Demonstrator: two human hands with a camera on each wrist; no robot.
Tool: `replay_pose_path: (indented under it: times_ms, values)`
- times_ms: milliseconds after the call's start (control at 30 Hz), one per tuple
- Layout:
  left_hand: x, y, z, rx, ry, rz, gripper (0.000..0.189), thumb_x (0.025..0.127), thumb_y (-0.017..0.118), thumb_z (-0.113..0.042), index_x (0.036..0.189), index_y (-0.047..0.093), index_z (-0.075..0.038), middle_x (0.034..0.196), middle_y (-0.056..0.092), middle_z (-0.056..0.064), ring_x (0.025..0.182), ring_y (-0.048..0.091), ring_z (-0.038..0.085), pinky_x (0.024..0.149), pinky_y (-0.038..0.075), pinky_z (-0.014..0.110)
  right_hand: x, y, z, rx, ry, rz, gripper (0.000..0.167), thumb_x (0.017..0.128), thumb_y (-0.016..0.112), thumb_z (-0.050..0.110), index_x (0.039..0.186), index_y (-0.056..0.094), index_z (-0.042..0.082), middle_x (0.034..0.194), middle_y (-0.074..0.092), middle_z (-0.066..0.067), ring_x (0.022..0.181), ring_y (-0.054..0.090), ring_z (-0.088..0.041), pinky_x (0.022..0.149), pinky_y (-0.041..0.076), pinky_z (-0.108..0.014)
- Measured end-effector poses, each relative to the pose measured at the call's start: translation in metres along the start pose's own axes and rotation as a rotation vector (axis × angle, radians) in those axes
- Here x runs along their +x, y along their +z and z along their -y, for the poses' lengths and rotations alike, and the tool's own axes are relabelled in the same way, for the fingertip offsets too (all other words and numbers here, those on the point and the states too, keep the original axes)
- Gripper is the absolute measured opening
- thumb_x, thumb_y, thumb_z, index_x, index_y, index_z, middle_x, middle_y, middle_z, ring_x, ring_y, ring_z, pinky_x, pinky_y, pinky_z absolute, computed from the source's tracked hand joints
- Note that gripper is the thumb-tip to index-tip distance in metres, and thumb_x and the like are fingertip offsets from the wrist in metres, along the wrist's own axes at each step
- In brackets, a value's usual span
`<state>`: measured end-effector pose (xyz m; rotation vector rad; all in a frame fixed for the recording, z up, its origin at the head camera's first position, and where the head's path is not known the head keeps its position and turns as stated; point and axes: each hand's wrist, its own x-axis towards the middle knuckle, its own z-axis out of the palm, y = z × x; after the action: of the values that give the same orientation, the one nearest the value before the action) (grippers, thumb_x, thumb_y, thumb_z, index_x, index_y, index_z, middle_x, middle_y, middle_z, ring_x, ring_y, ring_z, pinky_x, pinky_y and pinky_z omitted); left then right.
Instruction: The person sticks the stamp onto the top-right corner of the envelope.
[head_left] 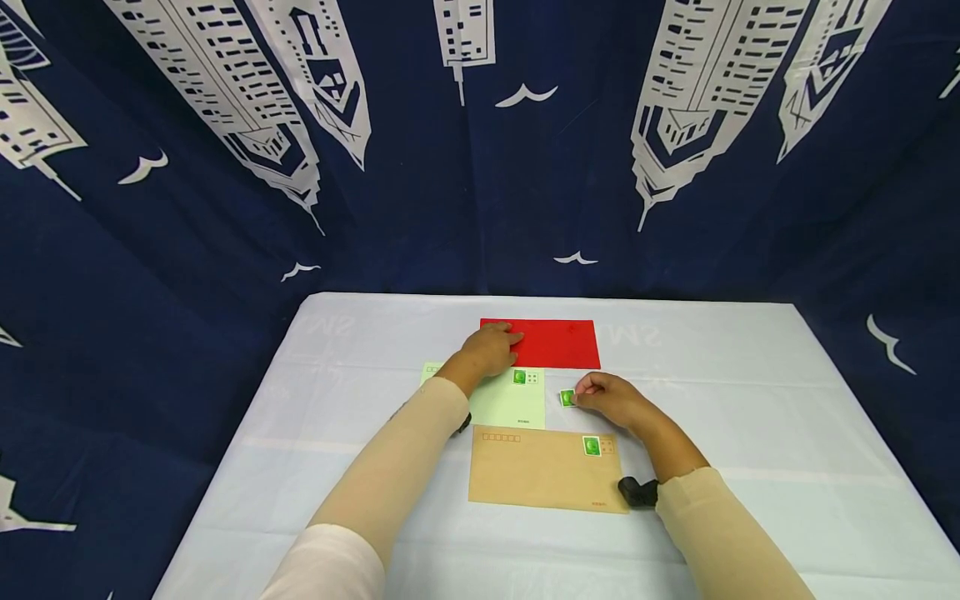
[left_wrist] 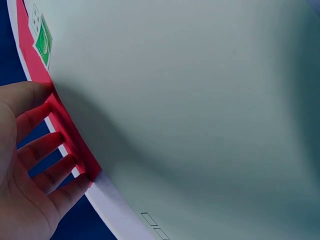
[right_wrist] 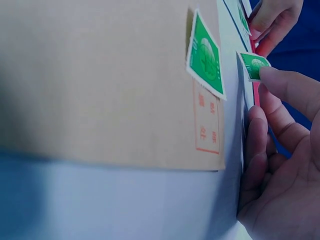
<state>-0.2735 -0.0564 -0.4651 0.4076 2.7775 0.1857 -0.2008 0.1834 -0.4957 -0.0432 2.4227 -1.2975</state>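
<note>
My left hand [head_left: 489, 348] rests on the left end of a red envelope [head_left: 558, 343], its spread fingers [left_wrist: 42, 177] touching the paper. Between thumb and forefinger, my right hand [head_left: 611, 396] pinches a green postage stamp [right_wrist: 253, 65] with a white perforated border. That stamp is held just right of a pale green envelope [head_left: 506, 404], which carries its own green stamp [head_left: 519, 377] at the upper right. Nearer to me lies a tan envelope [head_left: 543, 471] with another green stamp [head_left: 592, 446] in its upper right corner. My left hand and forearm hide part of the red and pale green envelopes.
All the envelopes lie on a white-covered table [head_left: 750, 400]. Behind it hangs a dark blue cloth [head_left: 420, 208] printed with white buildings and birds. A black wrist camera [head_left: 637, 492] on my right wrist sits close by the tan envelope's right edge.
</note>
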Motion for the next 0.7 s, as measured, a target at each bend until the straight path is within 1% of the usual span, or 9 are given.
replay_pose_path:
  times_ms: [233, 400, 700]
  values:
    - [0.0023, 0.0024, 0.0023, 0.001, 0.004, -0.006, 0.055, 0.103, 0.055, -0.037, 0.155, 0.041, -0.031, 0.165, 0.034, -0.001, 0.152, 0.032, 0.021, 0.123, 0.035, 0.04, -0.0012, 0.001, 0.0016, 0.014, 0.01, -0.024, 0.018, 0.096, 0.068, 0.021, 0.103, 0.064, 0.005, 0.09, 0.055, -0.002, 0.088, 0.052, -0.017, 0.077, 0.043, -0.026]
    - [0.0028, 0.0011, 0.0034, 0.002, 0.004, -0.007, 0.054, 0.103, 0.056, -0.036, 0.155, 0.042, -0.03, 0.166, 0.033, 0.0, 0.153, 0.03, 0.02, 0.124, 0.033, 0.039, -0.001, -0.0016, 0.0021, 0.02, 0.016, -0.003, 0.019, 0.096, 0.068, 0.021, 0.105, 0.064, 0.005, 0.091, 0.056, -0.003, 0.089, 0.051, -0.018, 0.078, 0.042, -0.028]
    - [0.0019, 0.002, 0.0044, -0.023, 0.007, 0.001, 0.054, 0.103, 0.055, -0.035, 0.155, 0.041, -0.03, 0.166, 0.033, 0.0, 0.153, 0.03, 0.021, 0.124, 0.034, 0.04, -0.0016, -0.0066, 0.0059, 0.051, 0.067, 0.02, 0.021, 0.096, 0.067, 0.026, 0.105, 0.063, 0.007, 0.091, 0.055, -0.004, 0.092, 0.05, -0.02, 0.078, 0.04, -0.03]
